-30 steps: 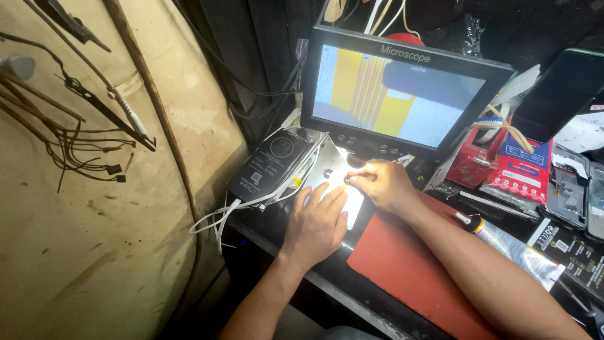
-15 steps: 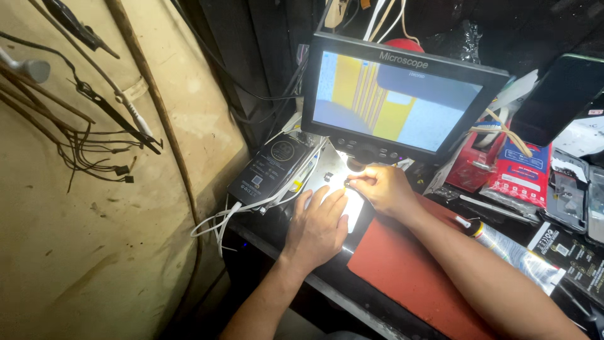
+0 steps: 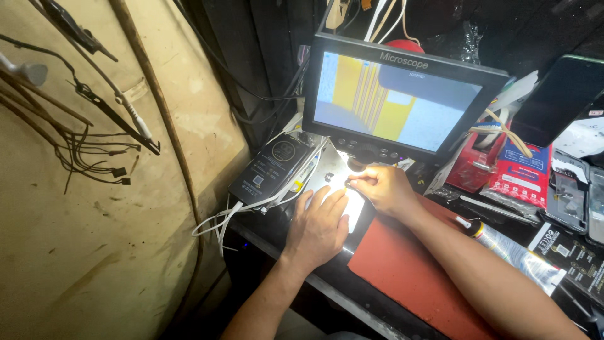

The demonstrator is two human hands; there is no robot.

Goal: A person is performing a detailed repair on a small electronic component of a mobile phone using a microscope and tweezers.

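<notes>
While the black-framed microscope monitor (image 3: 402, 94) shows yellow stripes on a blue field, I can see both hands working on the brightly lit metal stage (image 3: 336, 182) just below its lower edge. My left hand (image 3: 319, 223) lies flat there, fingers spread and gripping nothing, pressing down near the glare in front of the monitor. My right hand (image 3: 384, 187) sits just below the monitor's button row, thumb and forefinger pinched together on a tiny dark part (image 3: 347, 183); it is too small to identify. That part lies under the lens, directly below the monitor's middle.

To do this well, I judge the left palm should stay planted as a brace so the work cannot slide, and the right grip should move only in small nudges while I watch the monitor, not the fingers. Resting the right wrist on the red rubber mat (image 3: 402, 271), in front of the monitor and to its right, should steady the pinch.

Left of the monitor lies a black rectangular box (image 3: 272, 167) with white cables (image 3: 251, 204) trailing off the worktop (image 3: 314, 277) edge. Right of the monitor stand red packets (image 3: 522, 173).
</notes>
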